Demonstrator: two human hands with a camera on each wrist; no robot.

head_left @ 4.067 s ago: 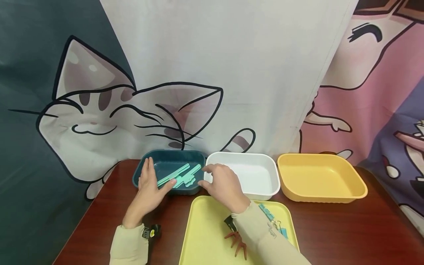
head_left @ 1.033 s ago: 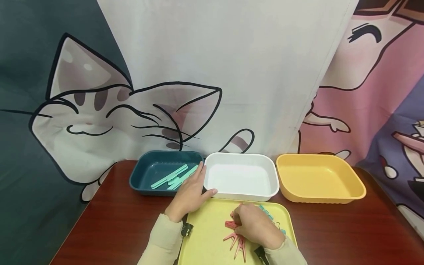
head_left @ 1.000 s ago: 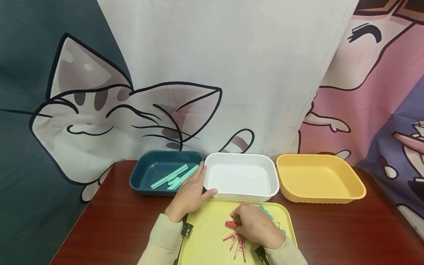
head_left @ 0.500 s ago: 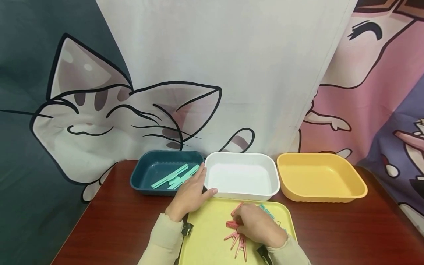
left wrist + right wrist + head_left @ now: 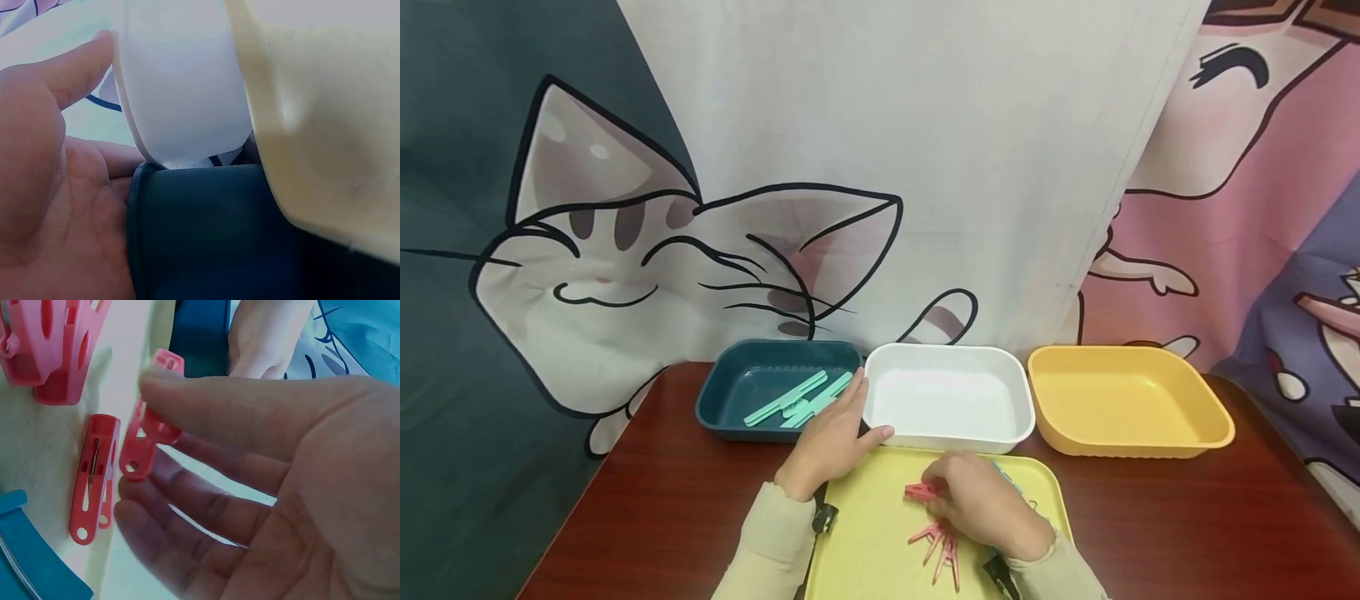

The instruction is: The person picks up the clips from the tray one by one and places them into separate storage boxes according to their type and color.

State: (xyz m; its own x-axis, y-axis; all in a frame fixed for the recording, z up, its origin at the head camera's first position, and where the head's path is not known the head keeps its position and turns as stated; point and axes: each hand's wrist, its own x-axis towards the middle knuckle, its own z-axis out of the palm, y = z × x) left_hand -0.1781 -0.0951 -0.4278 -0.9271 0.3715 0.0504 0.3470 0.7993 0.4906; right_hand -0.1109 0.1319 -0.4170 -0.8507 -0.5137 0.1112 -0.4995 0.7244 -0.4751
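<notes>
My right hand [image 5: 981,504] pinches a pink clothespin [image 5: 140,447] between thumb and fingers, close over the yellow tray [image 5: 857,533]. Another pink clothespin [image 5: 94,481] lies beside it in the right wrist view. Several more clothespins [image 5: 940,550] are bunched on the tray just in front of that hand. My left hand [image 5: 831,446] has its fingers straight, laid along the neighbouring rims of the dark teal bin [image 5: 722,417] and the white bin [image 5: 947,437]. Long mint-green clips [image 5: 786,400] lie in the dark teal bin, partly behind the left fingers.
A yellow bin [image 5: 1127,446] stands to the right of the white one, all three in a row along the back of the brown table [image 5: 1150,533]. A teal binder clip [image 5: 40,556] is on the tray, largely hidden by my right hand in the head view.
My right hand came from the dark teal bin down to the tray and took hold of a clothespin, which has since shifted slightly back. My left hand moved right to the bin rims.
</notes>
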